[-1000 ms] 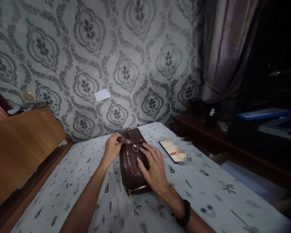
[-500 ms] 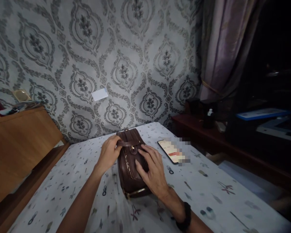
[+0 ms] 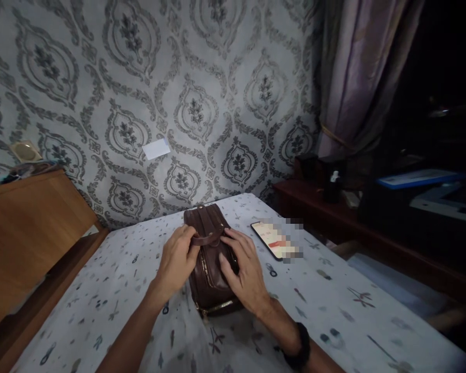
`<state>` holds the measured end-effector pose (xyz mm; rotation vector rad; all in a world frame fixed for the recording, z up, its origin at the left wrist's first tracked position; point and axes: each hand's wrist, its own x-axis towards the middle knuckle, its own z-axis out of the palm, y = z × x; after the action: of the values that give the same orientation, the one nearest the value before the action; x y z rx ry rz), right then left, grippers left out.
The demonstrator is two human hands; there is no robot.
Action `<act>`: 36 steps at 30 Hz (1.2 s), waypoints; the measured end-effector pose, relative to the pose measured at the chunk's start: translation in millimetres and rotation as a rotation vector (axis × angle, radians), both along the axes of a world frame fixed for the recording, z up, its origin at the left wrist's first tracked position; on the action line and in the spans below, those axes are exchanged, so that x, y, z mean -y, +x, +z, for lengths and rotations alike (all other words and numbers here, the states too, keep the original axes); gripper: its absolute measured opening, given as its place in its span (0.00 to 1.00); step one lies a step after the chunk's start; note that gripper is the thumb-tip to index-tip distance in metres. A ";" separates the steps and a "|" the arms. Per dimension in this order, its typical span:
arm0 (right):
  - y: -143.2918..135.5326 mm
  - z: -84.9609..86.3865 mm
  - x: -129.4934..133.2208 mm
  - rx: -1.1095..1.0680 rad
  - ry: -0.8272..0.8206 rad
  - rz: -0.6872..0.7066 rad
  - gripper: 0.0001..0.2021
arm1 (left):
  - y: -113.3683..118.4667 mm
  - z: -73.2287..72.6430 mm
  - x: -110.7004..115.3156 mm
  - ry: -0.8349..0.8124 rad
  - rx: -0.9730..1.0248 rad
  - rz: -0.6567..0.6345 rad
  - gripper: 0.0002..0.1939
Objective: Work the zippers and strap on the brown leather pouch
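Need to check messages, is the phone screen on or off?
On. The phone lies face up on the table, right of the bag, its screen lit; part is blurred.

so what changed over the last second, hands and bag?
The left hand slid nearer along the brown bag, and its fingers now pinch the strap by the snap flap; earlier it gripped the strap's left end. The right hand stayed flat on the bag's top. Bag and phone stayed put on the patterned tablecloth.
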<state>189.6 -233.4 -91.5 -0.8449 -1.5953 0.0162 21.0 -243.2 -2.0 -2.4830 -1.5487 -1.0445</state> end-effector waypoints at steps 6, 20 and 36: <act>3.7 -11.5 5.7 -0.285 -0.189 0.001 0.16 | 16.2 5.8 -3.5 0.005 -0.048 -0.011 0.15; -5.3 -35.3 12.7 -0.318 -0.375 0.088 0.25 | 44.7 9.4 -29.0 -0.013 0.138 -0.062 0.07; 0.1 -35.1 9.8 -0.274 -0.398 0.098 0.27 | 34.9 5.3 -14.4 -0.062 0.230 -0.197 0.04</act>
<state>189.7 -243.1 -126.6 -1.0193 -1.3897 0.5127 55.8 -228.9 3.3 -2.6843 -1.4300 -1.3739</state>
